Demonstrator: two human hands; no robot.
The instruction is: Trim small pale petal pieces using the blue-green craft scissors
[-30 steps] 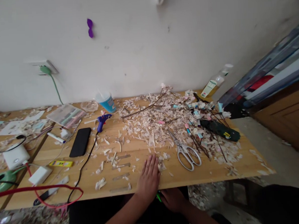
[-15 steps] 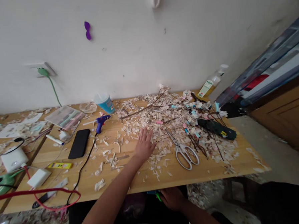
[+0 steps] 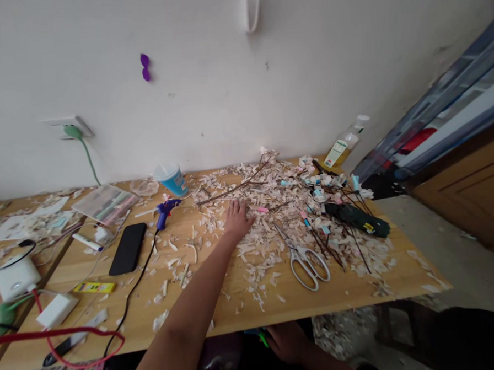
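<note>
My left hand [image 3: 238, 219] lies palm down among pale paper-like scraps [image 3: 261, 248], its fingers stretched out. Just beyond its fingertips a thin brown twig [image 3: 225, 193] rests across the pile. A pink piece [image 3: 262, 210] is close on the right. Large scissors with white handles [image 3: 304, 265] lie to the right of the hand. Below the table's front edge, near my lap, my right hand [image 3: 286, 340] is closed on a green and blue object [image 3: 262, 337]. Most of that object is hidden, so its kind cannot be told.
A blue glue gun [image 3: 164, 212], a black phone [image 3: 128, 248] and a blue cup [image 3: 173, 180] are on the left. On the right are flowered twigs [image 3: 314, 195], a dark green folded bundle [image 3: 359, 221] and a bottle [image 3: 344, 147]. A red cable [image 3: 64, 332] crosses the front left.
My left hand has slid a little farther forward over the scraps, toward the twig. The view has tilted up slightly. My right hand stays under the table edge with the green and blue object.
</note>
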